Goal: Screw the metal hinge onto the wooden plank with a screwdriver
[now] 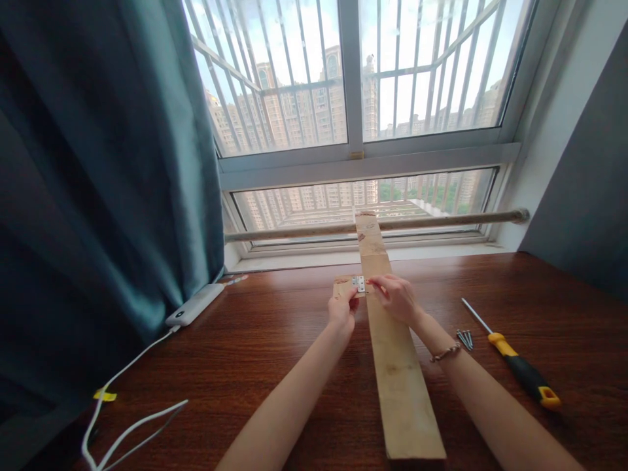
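A long wooden plank (397, 366) runs away from me across the table, its far end by the window rail. Against its left side sits a short wooden block (342, 286), and a small silver metal hinge (358, 284) lies over the joint between the two. My left hand (343, 311) is closed around the near side of the block, with the thumb at the hinge. Over the plank, my right hand (395, 297) has its fingers pinched together just right of the hinge. Whatever is between those fingertips is too small to make out.
On the brown wooden table (265, 353), several screws (464, 339) lie beside a yellow and black screwdriver (515, 360) at right. A white power strip (196, 305) and its white cable (130, 361) are at left, by the dark curtain (112, 163). A rail (441, 221) crosses the window.
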`<act>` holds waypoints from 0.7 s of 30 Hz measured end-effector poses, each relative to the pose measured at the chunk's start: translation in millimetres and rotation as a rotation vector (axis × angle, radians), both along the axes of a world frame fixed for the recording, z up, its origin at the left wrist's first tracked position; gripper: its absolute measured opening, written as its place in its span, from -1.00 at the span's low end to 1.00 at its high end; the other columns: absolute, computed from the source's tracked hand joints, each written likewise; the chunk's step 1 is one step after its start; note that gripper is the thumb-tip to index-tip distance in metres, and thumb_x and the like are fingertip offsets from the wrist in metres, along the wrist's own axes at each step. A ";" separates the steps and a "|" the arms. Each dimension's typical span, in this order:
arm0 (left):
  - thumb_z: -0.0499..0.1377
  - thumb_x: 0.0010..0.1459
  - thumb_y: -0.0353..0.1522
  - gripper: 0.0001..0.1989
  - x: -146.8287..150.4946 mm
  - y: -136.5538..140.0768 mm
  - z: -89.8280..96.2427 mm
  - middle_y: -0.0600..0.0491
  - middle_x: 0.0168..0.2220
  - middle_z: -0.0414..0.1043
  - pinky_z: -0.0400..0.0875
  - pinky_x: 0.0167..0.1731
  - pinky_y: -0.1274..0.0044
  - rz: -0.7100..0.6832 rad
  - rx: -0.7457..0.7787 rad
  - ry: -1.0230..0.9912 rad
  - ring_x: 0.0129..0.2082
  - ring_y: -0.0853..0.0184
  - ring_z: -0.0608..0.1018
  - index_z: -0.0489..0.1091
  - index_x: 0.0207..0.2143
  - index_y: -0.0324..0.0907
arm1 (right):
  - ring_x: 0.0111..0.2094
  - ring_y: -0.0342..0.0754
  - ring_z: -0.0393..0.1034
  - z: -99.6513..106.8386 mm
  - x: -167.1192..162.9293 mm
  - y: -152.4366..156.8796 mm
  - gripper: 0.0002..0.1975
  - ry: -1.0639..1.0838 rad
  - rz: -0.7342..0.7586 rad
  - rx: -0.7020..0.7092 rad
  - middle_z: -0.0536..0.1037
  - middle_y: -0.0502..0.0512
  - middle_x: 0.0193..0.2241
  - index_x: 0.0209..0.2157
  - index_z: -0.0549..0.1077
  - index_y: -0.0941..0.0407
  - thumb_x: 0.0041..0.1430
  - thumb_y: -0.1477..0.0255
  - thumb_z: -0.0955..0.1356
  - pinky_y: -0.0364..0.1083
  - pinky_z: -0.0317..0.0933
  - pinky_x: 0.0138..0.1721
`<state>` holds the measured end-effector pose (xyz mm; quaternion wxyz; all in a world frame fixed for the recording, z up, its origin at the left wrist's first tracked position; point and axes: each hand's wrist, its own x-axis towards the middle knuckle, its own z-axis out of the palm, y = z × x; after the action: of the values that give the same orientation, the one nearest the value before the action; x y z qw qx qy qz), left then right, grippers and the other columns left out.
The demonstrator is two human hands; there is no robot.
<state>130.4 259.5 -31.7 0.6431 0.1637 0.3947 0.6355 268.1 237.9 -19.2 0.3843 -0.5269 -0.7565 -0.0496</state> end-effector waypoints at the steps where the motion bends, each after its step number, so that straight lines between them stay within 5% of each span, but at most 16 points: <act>1: 0.24 -0.18 -0.64 -0.77 0.0 0.0 -0.7 0.07 -0.51 0.43 0.29 -0.62 0.67 0.001 0.005 0.004 -0.60 0.48 0.44 0.36 -0.41 -0.30 | -0.37 -0.10 0.38 0.4 0.2 -1.3 -0.78 -0.046 0.008 0.008 0.52 0.06 -0.40 -0.22 0.46 0.06 0.18 0.42 0.21 -0.17 0.16 -0.32; 7: 0.27 -0.24 -0.63 -0.72 1.3 -2.5 -1.8 0.09 -0.50 0.44 0.29 -0.58 0.68 0.003 0.053 0.050 -0.58 0.51 0.44 0.37 -0.40 -0.29 | -0.25 -0.08 0.36 3.4 0.6 -5.0 -0.72 -0.216 0.102 0.013 0.55 0.08 -0.34 -0.12 0.43 0.08 0.17 0.49 0.19 -0.17 0.16 -0.25; 21: 0.21 -0.21 -0.66 -0.76 5.5 -13.0 -3.6 0.01 -0.46 0.50 0.38 -0.42 0.60 -0.144 0.161 -0.080 -0.47 0.41 0.52 0.41 -0.40 -0.32 | -0.29 -0.10 0.38 1.7 1.0 -6.4 -0.75 -0.178 0.074 0.022 0.53 0.09 -0.34 -0.24 0.48 0.10 0.07 0.53 0.24 -0.18 0.19 -0.24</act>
<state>135.8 246.5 -35.2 0.6871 0.2175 0.3034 0.6233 269.0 231.5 -17.4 0.3231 -0.4878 -0.8060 -0.0901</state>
